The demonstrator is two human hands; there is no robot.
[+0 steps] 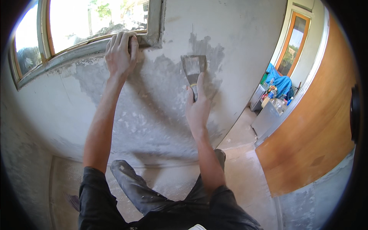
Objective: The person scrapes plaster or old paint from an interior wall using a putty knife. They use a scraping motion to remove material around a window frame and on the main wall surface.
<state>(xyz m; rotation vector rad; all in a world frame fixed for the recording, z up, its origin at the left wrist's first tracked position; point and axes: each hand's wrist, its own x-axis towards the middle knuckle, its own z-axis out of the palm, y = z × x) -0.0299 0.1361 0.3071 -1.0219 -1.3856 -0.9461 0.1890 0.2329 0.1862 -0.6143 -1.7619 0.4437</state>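
Note:
My right hand (198, 109) grips a putty knife (194, 68) by its handle, the forefinger stretched up along it. The wide blade, streaked grey and white, points upward against the wall (153, 101). Bare grey patches spread over this wall, with off-white paint around them. A darker grey area surrounds the blade and reaches above it. At the upper left, my left hand (120, 55) is hooked over the lower edge of the window frame (154, 28). Its fingers bend over the ledge, and their tips are partly hidden.
On the right stands an orange-brown wooden door (310, 126). Through the doorway are a blue tarp (283, 85), a grey bin (265, 119) with plastic bottles, and an orange-framed window (294, 42). A dark cloth-like item (72, 201) lies on the floor at lower left.

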